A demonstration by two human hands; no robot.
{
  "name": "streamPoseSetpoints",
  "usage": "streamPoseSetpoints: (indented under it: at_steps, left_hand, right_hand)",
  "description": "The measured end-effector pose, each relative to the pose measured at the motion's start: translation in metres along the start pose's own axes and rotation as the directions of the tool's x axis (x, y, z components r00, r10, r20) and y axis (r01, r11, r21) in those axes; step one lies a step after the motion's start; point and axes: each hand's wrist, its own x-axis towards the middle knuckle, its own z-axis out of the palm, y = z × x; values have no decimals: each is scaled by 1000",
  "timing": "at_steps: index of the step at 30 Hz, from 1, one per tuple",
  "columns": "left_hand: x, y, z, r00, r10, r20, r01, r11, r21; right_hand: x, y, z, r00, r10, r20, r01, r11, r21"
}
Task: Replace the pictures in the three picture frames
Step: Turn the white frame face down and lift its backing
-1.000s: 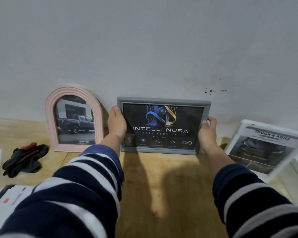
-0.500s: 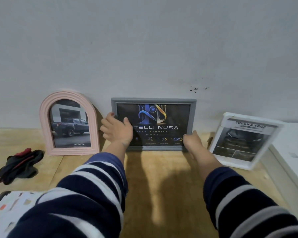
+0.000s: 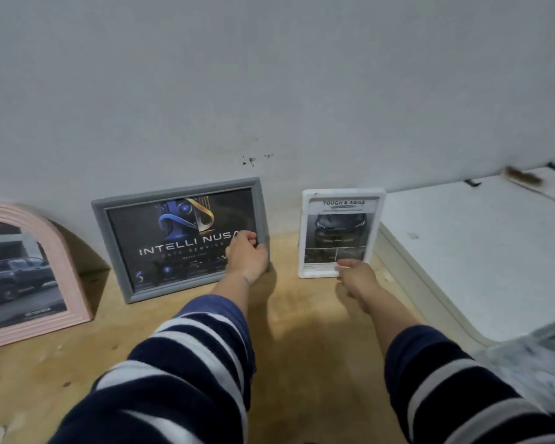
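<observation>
Three frames lean against the wall: a pink arched frame (image 3: 29, 277) with a truck photo at far left, a grey landscape frame (image 3: 180, 238) reading INTELLI NUSA mid-picture, and a white portrait frame (image 3: 340, 232) headed TOUGH & AGILE just right.

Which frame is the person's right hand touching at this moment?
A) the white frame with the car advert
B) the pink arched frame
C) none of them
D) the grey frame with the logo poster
A: the right hand rests at the bottom edge of the white frame, while the left hand is at the right end of the grey frame and the pink arched frame stands untouched.
</observation>
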Motion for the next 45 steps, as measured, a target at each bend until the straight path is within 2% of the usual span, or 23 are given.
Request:
streamPoseSetpoints:
  at_steps: [3,6,12,16,19,21,25,29,33,36,40,42,45]
  left_hand:
    - [-2,16,21,993,-2,115,12,996,-84]
    - [-5,31,40,976,-8,219,27,996,-84]
    - [-6,41,70,952,21,306,18,992,-122]
    - [-6,42,81,952,37,303,14,986,-167]
    - [-5,40,80,949,29,315,37,979,-200]
    - [-6,39,75,948,-9,318,84,972,-222]
    - [-10,37,52,928,-155,339,271,904,-330]
    - [-21,36,8,929,-237,285,355,786,-505]
    - [1,10,-35,948,-294,121,303,716,-629]
    - [-8,-10,-73,947,-321,-5,258,771,-583]
    - [-43,-37,-119,959,-263,-107,185,865,-466]
    - [-54,-39,-125,970,-215,-113,148,893,-425]
    - [-78,-61,-146,963,-228,-142,151,896,-417]
  right_hand:
    - [15,0,-32,993,-30,-118,31,999,13]
    - [21,-7,-58,983,-58,-174,52,998,-40]
    - [42,-19,-71,993,-121,2,121,987,-106]
    - [45,-24,-62,987,-115,109,114,993,12]
    - [44,-22,-54,988,-139,69,136,990,46]
    - [42,-21,-53,978,-205,35,204,979,18]
    - [34,-39,-44,940,-341,13,341,936,-83]
    - [25,-63,-25,906,-415,83,424,890,-167]
    - [10,-79,3,863,-480,159,505,817,-277]
    - [-17,-89,29,807,-533,253,590,725,-355]
    - [-64,-94,67,723,-575,382,690,583,-429]
    - [-80,-93,78,684,-607,405,725,501,-472]
    - [-117,-86,104,637,-631,443,752,380,-539]
